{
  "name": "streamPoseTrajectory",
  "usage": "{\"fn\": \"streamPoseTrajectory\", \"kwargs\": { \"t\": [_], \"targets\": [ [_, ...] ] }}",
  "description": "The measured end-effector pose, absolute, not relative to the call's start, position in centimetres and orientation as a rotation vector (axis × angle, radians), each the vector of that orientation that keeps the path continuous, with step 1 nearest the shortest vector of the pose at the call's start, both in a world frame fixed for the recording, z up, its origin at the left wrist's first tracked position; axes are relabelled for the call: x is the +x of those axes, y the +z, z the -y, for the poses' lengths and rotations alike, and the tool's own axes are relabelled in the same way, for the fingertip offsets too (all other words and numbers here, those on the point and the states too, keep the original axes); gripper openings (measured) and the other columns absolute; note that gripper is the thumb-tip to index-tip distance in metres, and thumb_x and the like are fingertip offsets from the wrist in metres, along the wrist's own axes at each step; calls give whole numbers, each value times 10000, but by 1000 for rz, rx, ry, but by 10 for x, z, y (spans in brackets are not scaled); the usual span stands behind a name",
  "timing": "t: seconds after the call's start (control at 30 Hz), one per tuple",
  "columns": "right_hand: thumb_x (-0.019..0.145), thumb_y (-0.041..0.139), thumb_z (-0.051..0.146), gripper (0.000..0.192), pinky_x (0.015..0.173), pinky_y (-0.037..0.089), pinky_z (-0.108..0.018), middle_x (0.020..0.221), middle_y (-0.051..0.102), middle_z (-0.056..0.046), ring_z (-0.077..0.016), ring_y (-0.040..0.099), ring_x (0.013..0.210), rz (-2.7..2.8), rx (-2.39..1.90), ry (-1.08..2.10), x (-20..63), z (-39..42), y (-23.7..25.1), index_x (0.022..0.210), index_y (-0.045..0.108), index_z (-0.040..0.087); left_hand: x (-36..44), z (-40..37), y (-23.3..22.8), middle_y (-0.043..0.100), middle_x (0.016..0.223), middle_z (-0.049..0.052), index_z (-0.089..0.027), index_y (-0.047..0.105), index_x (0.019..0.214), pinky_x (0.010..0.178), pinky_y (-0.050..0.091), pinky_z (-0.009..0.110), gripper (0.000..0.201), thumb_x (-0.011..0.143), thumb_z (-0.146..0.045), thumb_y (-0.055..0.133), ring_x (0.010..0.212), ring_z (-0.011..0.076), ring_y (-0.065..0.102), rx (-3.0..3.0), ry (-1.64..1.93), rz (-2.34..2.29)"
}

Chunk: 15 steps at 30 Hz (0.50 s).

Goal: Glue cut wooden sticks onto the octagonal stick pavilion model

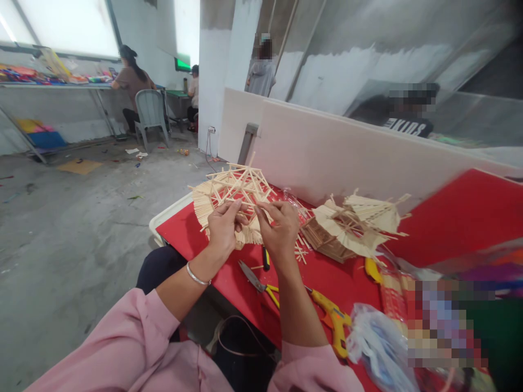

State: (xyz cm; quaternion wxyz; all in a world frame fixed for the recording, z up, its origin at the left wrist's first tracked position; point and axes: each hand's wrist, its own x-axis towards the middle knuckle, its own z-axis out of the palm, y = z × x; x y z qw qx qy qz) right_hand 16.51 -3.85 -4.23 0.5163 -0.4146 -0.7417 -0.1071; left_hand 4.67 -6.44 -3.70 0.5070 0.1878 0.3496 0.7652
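A model built of thin wooden sticks (232, 188), with a fanned, ribbed roof and an open lattice top, sits on the red tabletop (245, 288). My left hand (224, 224) and my right hand (281, 224) are closed in pinches at its near side, fingertips close together. A thin wooden stick seems to run between them, though the fingers cover most of it. Below lie pliers (255, 277) with yellow handles, a black-and-yellow cutter (266, 258) and loose sticks (301, 253). Beside my right forearm rests a yellow glue gun (335, 321).
A second stick model (351, 226) with a tilted roof stands to the right. Plastic bags (373, 343) lie at the front right. A white panel (310, 141) rises behind the table. Other people sit or stand farther off, one near a grey plastic chair (150, 111).
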Motion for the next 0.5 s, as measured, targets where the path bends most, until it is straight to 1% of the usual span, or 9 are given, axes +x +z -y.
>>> {"fn": "streamPoseTrajectory", "kwargs": {
  "t": [0.07, 0.13, 0.17, 0.2, 0.23, 0.27, 0.33, 0.43, 0.5],
  "targets": [
    [909, 639, 342, 168, 813, 457, -340, 912, 649, -51, -179, 568, 867, 1767, -985, -309, 166, 51, -36, 991, 749, 246, 46, 71, -37, 669, 566, -9, -147, 650, 660, 317, 275, 147, 271, 655, -358, 819, 360, 48, 521, 520, 1886, -840],
    [911, 637, 343, 179, 846, 467, -354, 962, 660, -61, -187, 589, 906, 1733, -999, -339, 173, 72, -33, 1025, 735, 245, 44, 83, -37, 639, 523, -15, -160, 645, 641, 350, 314, 150, 257, 695, -359, 798, 376, 46, 502, 644, 1921, -843],
    [917, 628, 336, 178, 856, 473, -358, 968, 668, -62, -189, 602, 913, 1716, -1024, -330, 179, 85, -35, 1036, 725, 245, 42, 92, -38, 650, 542, -6, -165, 648, 638, 380, 351, 153, 247, 715, -354, 787, 406, 49, 515, 730, 1916, -850],
    [926, 612, 323, 169, 852, 480, -356, 954, 678, -59, -189, 614, 903, 1702, -1064, -307, 186, 99, -40, 1034, 717, 246, 39, 101, -39, 683, 602, 12, -169, 658, 641, 421, 396, 160, 231, 731, -345, 778, 452, 56, 542, 827, 1886, -861],
    [938, 590, 307, 163, 837, 487, -349, 932, 691, -57, -187, 625, 885, 1705, -1120, -264, 194, 113, -48, 1030, 708, 244, 37, 110, -40, 719, 684, 36, -171, 672, 651, 471, 445, 172, 213, 740, -336, 773, 516, 72, 586, 926, 1820, -876],
    [950, 564, 295, 165, 812, 495, -337, 909, 703, -55, -184, 635, 858, 1729, -1191, -203, 203, 127, -60, 1025, 700, 239, 34, 119, -43, 735, 722, 50, -174, 687, 671, 522, 492, 195, 194, 740, -333, 773, 561, 96, 620, 1006, 1700, -883],
    [960, 529, 297, 187, 759, 502, -313, 897, 719, -58, -180, 651, 821, 1868, -1370, -58, 219, 153, -90, 1020, 691, 225, 28, 132, -53, 735, 700, 60, -176, 710, 712, 564, 538, 240, 174, 726, -335, 780, 568, 132, 647, 1082, 1440, -876],
    [915, 547, 256, 226, 711, 490, -306, 960, 720, -90, -203, 655, 835, 2151, -1691, 58, 233, 181, -134, 1093, 679, 213, 25, 143, -75, 717, 653, 43, -178, 737, 824, 523, 525, 244, 193, 706, -322, 788, 517, 134, 630, 1073, 1202, -887],
    [862, 564, 182, 314, 729, 483, -318, 1022, 707, -110, -225, 647, 888, 2270, -1824, 25, 235, 189, -151, 1160, 657, 215, 25, 146, -89, 695, 635, 24, -180, 739, 873, 515, 513, 231, 212, 723, -326, 775, 524, 128, 623, 1061, 1151, -917]
  ]
}}
